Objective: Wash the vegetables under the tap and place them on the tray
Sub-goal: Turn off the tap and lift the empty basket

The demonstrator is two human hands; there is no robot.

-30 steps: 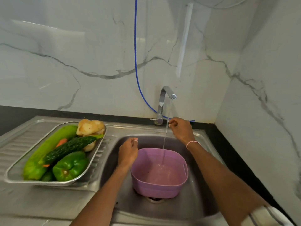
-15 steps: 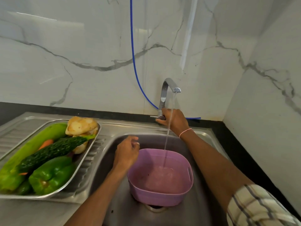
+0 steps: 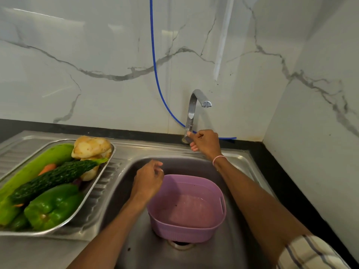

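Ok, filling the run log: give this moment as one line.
right hand on tap handle | no stream visible | left hand empty over purple basin | basin holds water | vegetables on tray

Home kitchen: steel sink (image 3: 240,160) with drainboard, chrome tap (image 3: 194,105), marble-look wall tiles (image 3: 97,55), black bench (image 3: 287,183), tray (image 3: 101,183) of vegetables (image 3: 52,204).

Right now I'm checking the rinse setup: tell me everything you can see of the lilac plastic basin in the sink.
The lilac plastic basin is a rounded square tub with a slot handle in its right wall. It sits upright in the steel sink, over the drain, holding shallow water. The left hand hovers at its back left rim; contact is unclear.
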